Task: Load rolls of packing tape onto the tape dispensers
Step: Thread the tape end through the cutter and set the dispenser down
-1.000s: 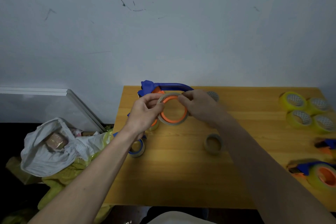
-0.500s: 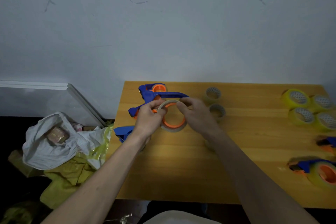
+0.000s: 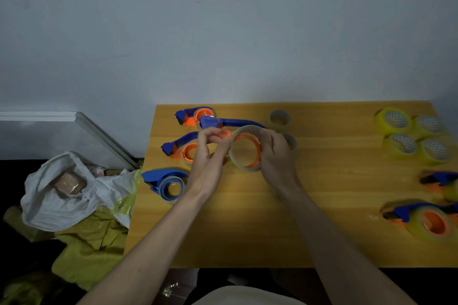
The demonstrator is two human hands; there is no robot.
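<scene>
A blue plastic tape dispenser with an orange hub (image 3: 224,123) is held above the yellow wooden table (image 3: 247,218), just left of the frame's centre, with a nearly spent roll of clear packing tape on a thin core (image 3: 245,148) seated around its orange wheel. The roll's open face is turned toward the camera, so its axis runs roughly from the viewer into the picture, while the dispenser's blue handle is stretched left to right along the top of the roll.

The roll is flanked by both hands. The right hand (image 3: 277,156) is closed on the roll's right rim, fingers curled over its upper edge; the left hand (image 3: 208,158) is pinched at the dispenser's orange front, just left of the roll. Whether a loose tape end is caught in that pinch cannot be told. The next move is judged to turn on this: the tape must be led leftward from the roll to the front of the dispenser, and the left hand is the nearer one.

Both forearms are reached up from the bottom of the frame, converging on the dispenser, wrists fairly straight.

Three more dispensers are laid at the table's upper left, the blue-hubbed dispenser (image 3: 166,184) nearest the left edge; the yellow tape rolls (image 3: 411,137) are grouped at the upper right.
</scene>
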